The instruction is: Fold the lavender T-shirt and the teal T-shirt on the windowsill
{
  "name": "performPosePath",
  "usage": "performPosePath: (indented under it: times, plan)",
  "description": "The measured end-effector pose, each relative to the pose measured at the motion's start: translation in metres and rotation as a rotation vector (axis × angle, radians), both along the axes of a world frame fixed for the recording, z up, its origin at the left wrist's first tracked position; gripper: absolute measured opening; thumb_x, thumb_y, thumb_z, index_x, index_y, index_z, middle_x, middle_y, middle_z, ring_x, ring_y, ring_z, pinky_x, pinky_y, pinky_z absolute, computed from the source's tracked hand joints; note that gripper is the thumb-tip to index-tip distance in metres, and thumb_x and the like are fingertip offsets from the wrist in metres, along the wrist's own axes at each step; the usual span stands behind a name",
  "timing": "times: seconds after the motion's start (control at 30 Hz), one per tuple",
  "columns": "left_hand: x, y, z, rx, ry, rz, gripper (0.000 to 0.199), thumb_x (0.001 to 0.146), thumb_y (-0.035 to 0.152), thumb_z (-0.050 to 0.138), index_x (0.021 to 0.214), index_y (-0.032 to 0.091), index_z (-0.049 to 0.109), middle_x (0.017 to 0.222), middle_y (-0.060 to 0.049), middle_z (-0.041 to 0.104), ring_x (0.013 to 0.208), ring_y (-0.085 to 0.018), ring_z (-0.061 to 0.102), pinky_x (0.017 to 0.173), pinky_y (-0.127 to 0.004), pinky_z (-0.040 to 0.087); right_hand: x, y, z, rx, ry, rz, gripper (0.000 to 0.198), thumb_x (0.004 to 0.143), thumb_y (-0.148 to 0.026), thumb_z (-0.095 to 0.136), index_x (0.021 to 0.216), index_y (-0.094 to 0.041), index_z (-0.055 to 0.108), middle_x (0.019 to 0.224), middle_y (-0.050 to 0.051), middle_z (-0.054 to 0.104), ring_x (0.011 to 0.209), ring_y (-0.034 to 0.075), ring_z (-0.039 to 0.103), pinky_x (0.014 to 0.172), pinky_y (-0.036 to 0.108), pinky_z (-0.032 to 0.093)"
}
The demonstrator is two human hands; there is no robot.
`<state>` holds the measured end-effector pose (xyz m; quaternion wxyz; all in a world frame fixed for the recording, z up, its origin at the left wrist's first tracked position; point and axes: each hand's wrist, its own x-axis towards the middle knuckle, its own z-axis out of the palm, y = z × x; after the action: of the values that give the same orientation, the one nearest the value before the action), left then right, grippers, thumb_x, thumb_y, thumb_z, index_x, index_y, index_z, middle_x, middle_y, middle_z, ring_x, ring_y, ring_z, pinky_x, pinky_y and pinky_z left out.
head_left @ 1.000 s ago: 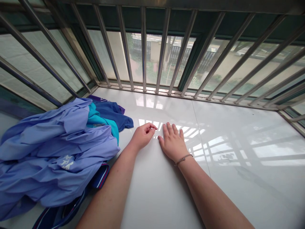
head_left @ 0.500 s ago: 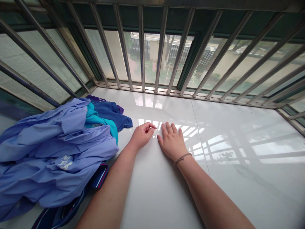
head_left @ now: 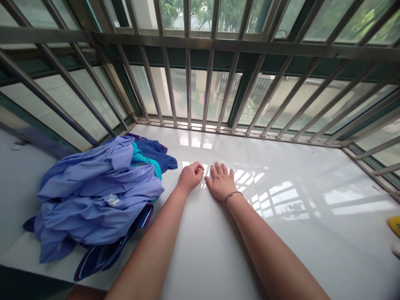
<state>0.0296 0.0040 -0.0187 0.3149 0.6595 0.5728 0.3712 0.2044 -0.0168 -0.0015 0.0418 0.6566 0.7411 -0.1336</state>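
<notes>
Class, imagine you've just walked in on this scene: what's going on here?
Someone's right hand lies palm down, fingers spread, on a white ledge behind metal bars. The left hand is loosely curled beside it, with nothing visible in its grasp. To the left sits a heap of crumpled clothes, mostly light blue, and neither hand is touching it.

Metal bars (head_left: 188, 87) across upper frame, horizontal rail (head_left: 215, 44) crossing them. Beyond, upper centre: slatted fence (head_left: 180, 78); foliage (head_left: 200, 14) above, at top. Right edge: yellow object (head_left: 394, 225), cut off; pale object (head_left: 396, 250) just below.
</notes>
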Motion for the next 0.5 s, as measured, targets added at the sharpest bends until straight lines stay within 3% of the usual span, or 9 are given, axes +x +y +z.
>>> performPosePath:
  times: [0.13,0.23,0.3,0.4,0.5]
  plan:
    - [0.002,-0.001,0.004,-0.013,0.039,0.026,0.011,0.086,0.024,0.059,0.085,0.025,0.069,0.061,0.005,0.059,0.061,-0.016,0.056,0.065,-0.028,0.041,-0.011,-0.016,0.026,-0.09,-0.069,-0.038,0.076,0.114,-0.056,0.028,0.18,-0.019,0.02,0.187,0.013,0.007,0.172,0.037,0.008,0.133,0.066,0.014]
    - [0.002,-0.002,0.007,-0.003,0.052,0.033,0.01,0.085,0.024,0.059,0.082,0.025,0.068,0.062,0.004,0.061,0.063,-0.017,0.057,0.065,-0.028,0.041,-0.006,-0.069,0.037,-0.076,-0.099,-0.016,0.083,0.11,-0.059,0.046,0.18,-0.023,0.021,0.187,0.014,0.008,0.171,0.042,0.008,0.133,0.067,0.014]
    - [0.003,-0.001,0.007,-0.003,0.055,0.029,0.009,0.084,0.023,0.059,0.081,0.025,0.068,0.062,0.004,0.062,0.062,-0.017,0.057,0.065,-0.028,0.04,0.007,-0.123,0.031,0.047,-0.087,0.018,0.079,0.109,-0.059,0.047,0.179,-0.028,0.027,0.187,0.009,0.009,0.172,0.04,0.006,0.134,0.066,0.009]
    - [0.003,0.0,0.006,-0.006,0.052,0.023,0.008,0.083,0.024,0.06,0.079,0.025,0.067,0.061,0.004,0.061,0.062,-0.018,0.057,0.064,-0.029,0.04,0.032,-0.206,0.006,0.17,-0.137,-0.143,0.076,0.11,-0.063,0.044,0.177,-0.031,0.033,0.187,0.009,0.008,0.172,0.041,0.004,0.134,0.069,0.007]
    - [0.002,0.0,0.005,-0.013,0.056,0.031,0.008,0.082,0.024,0.06,0.079,0.026,0.067,0.063,0.004,0.062,0.064,-0.018,0.058,0.065,-0.029,0.04,0.045,-0.259,-0.018,0.175,-0.165,-0.295,0.077,0.111,-0.066,0.038,0.176,-0.026,0.036,0.186,0.013,0.012,0.171,0.043,0.01,0.133,0.071,0.01]
